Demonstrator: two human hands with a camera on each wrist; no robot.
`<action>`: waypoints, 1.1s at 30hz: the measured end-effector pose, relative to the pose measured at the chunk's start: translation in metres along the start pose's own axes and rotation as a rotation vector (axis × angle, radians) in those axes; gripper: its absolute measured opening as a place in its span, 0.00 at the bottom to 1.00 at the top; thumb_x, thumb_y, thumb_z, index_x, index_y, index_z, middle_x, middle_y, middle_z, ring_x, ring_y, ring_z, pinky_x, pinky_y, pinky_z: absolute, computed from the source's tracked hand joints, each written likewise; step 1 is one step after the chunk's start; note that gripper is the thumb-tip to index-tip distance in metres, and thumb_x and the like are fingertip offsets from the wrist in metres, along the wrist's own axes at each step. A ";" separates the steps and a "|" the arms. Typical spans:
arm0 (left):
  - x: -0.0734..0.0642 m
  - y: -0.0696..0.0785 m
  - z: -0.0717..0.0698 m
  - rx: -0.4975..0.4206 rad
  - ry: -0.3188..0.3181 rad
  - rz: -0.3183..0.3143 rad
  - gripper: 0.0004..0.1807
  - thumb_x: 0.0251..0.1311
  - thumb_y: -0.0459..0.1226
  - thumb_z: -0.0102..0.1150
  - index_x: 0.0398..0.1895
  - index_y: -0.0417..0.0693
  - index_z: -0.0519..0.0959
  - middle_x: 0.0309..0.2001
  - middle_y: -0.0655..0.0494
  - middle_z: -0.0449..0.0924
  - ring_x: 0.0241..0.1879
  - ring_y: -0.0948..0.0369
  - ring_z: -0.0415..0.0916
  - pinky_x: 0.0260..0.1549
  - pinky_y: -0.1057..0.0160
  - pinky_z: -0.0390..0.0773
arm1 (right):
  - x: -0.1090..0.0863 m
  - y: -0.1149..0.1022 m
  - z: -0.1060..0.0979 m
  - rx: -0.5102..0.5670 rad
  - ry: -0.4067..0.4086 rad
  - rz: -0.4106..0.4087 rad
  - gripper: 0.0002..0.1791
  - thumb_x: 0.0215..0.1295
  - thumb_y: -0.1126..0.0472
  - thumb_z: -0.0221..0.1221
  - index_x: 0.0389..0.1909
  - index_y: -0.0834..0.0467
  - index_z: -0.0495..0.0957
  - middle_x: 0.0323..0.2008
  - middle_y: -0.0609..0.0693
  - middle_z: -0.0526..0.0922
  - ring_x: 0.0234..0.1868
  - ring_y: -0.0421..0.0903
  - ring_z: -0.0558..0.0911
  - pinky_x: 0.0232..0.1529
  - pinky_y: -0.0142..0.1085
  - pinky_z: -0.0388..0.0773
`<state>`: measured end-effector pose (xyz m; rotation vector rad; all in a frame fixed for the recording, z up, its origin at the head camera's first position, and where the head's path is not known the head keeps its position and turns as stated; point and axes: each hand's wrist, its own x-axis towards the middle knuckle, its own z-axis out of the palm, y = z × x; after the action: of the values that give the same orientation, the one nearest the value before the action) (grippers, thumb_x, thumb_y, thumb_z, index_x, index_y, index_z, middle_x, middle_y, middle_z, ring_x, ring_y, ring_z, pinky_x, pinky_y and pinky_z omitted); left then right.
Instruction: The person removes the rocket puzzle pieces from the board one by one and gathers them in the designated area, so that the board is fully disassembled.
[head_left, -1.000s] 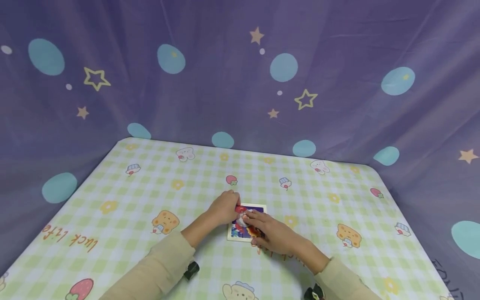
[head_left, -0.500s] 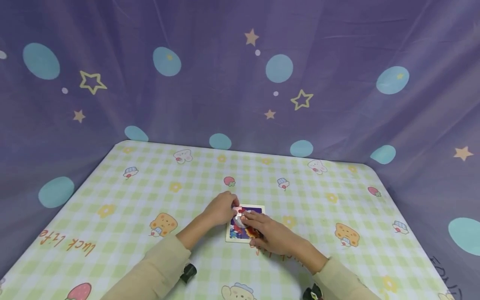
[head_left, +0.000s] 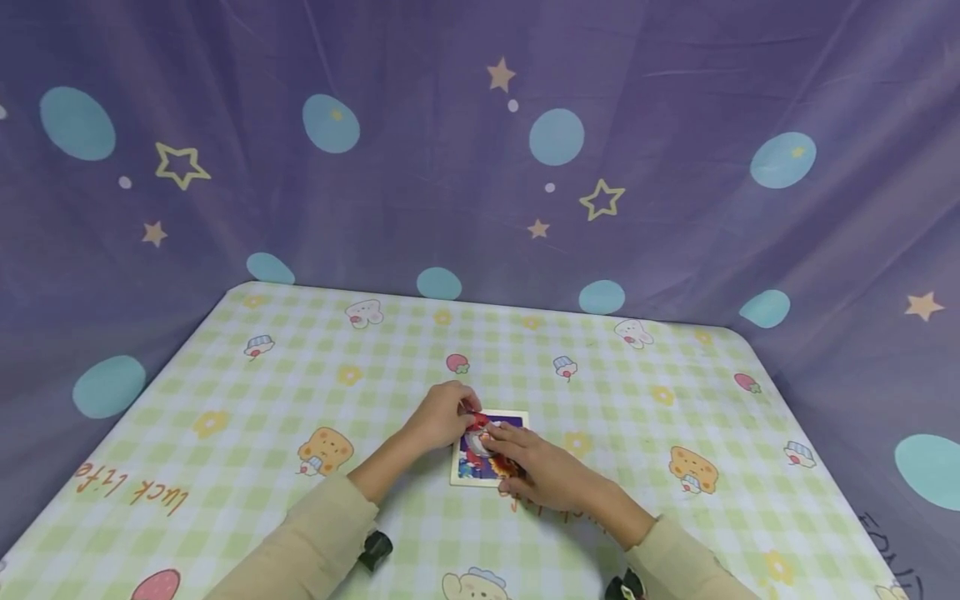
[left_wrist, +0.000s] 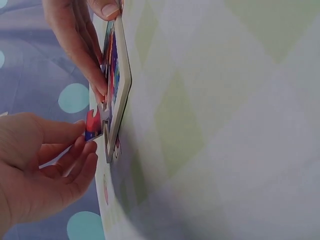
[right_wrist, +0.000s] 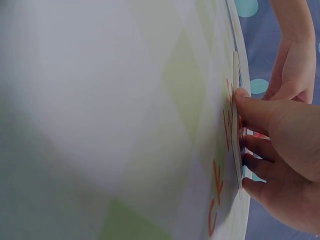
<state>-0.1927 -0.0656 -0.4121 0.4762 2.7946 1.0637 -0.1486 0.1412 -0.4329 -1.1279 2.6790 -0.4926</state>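
A small jigsaw puzzle (head_left: 476, 467) with a pale frame and a colourful picture lies on the table in front of me. My left hand (head_left: 442, 415) is at its far left corner. Between thumb and fingers it pinches a red and purple puzzle piece (left_wrist: 93, 125), which stands tilted up from the board in the left wrist view. My right hand (head_left: 551, 468) rests on the right part of the puzzle, fingertips on the picture and thumb (right_wrist: 242, 95) at the frame's edge. It hides much of the right side of the picture.
A checked tablecloth (head_left: 315, 517) in green and white, printed with cartoon figures, covers the table. Behind and at the sides hangs a purple curtain (head_left: 450, 192) with stars and blue dots. Black straps with small devices (head_left: 375, 550) sit below both sleeves.
The piece in my left fingers has changed its tilt, looking pale half a second ago and red now. My right hand keeps its place on the puzzle. The head view has shifted slightly.
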 end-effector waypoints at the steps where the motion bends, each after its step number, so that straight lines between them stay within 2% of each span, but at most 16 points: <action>1: 0.000 0.000 0.000 -0.017 0.006 0.000 0.04 0.57 0.28 0.60 0.32 0.44 0.82 0.31 0.52 0.76 0.30 0.62 0.71 0.31 0.66 0.73 | 0.000 0.000 0.000 0.001 0.002 -0.002 0.34 0.67 0.50 0.57 0.71 0.54 0.61 0.73 0.55 0.61 0.73 0.53 0.62 0.67 0.50 0.67; 8: 0.001 -0.006 0.002 -0.141 0.037 0.029 0.05 0.55 0.26 0.61 0.31 0.43 0.82 0.29 0.54 0.78 0.29 0.64 0.72 0.29 0.69 0.73 | 0.000 0.000 0.000 0.006 0.001 0.004 0.34 0.67 0.50 0.57 0.71 0.54 0.61 0.73 0.54 0.60 0.74 0.53 0.62 0.67 0.49 0.66; 13: 0.002 -0.009 0.002 -0.210 0.026 0.008 0.06 0.54 0.25 0.60 0.32 0.43 0.83 0.28 0.52 0.81 0.29 0.63 0.74 0.30 0.69 0.75 | 0.000 0.001 0.001 0.008 0.004 -0.002 0.34 0.67 0.50 0.57 0.71 0.54 0.61 0.73 0.54 0.61 0.73 0.53 0.62 0.68 0.50 0.66; 22: 0.002 -0.011 0.001 -0.264 0.026 -0.039 0.08 0.52 0.25 0.61 0.32 0.45 0.83 0.29 0.52 0.82 0.29 0.64 0.75 0.32 0.68 0.75 | -0.001 -0.001 0.000 0.022 0.008 -0.004 0.34 0.67 0.51 0.57 0.71 0.55 0.61 0.73 0.55 0.61 0.73 0.54 0.62 0.67 0.51 0.66; 33: 0.001 -0.012 0.001 -0.279 0.024 -0.062 0.06 0.53 0.27 0.64 0.31 0.46 0.83 0.30 0.51 0.83 0.29 0.65 0.76 0.35 0.68 0.76 | 0.000 0.001 0.002 0.036 0.002 0.020 0.34 0.67 0.50 0.57 0.72 0.53 0.60 0.74 0.53 0.60 0.74 0.52 0.60 0.68 0.49 0.65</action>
<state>-0.1965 -0.0733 -0.4211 0.3433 2.6019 1.4240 -0.1482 0.1412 -0.4354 -1.0897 2.6692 -0.5366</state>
